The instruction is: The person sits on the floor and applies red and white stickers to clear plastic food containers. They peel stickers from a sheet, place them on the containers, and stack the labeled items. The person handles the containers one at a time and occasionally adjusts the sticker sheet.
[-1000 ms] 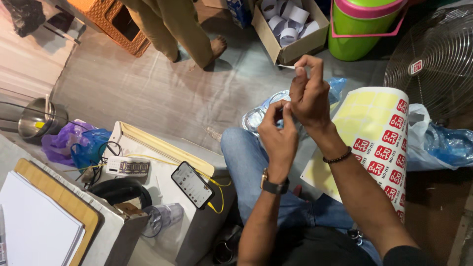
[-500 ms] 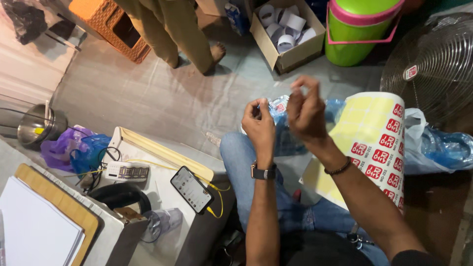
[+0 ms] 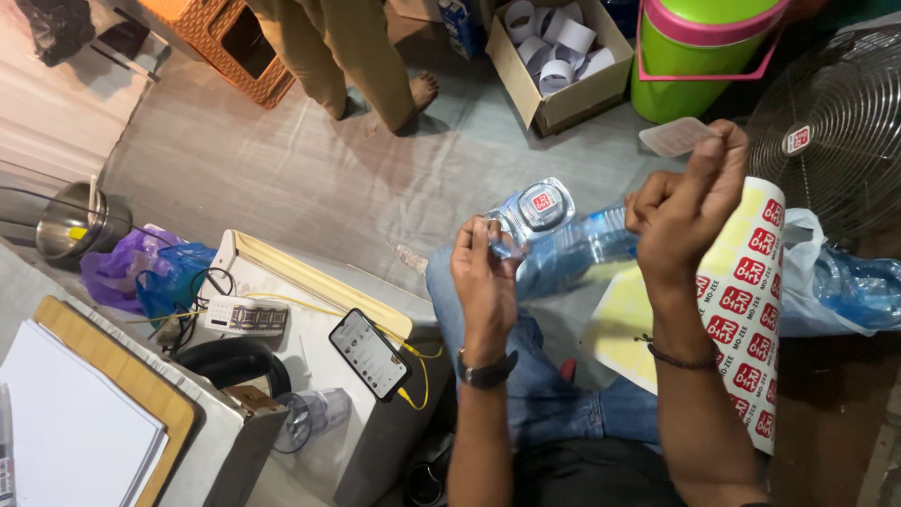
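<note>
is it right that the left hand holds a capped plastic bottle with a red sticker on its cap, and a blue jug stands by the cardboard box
Not quite: the jug is green with a pink rim and handle, not blue. The head view shows it beside the cardboard box. The rest holds: the left hand grips the plastic bottle, and a red sticker sits on its cap.

Grey sheet-covered floor (image 3: 282, 178), bearing an open cardboard box of white tape rolls (image 3: 561, 58), a green plastic jug with pink lid (image 3: 699, 52) and an orange woven basket (image 3: 239, 42). Farther left, a steel pot (image 3: 77, 221) beside purple and blue plastic bags (image 3: 141, 272).
</note>
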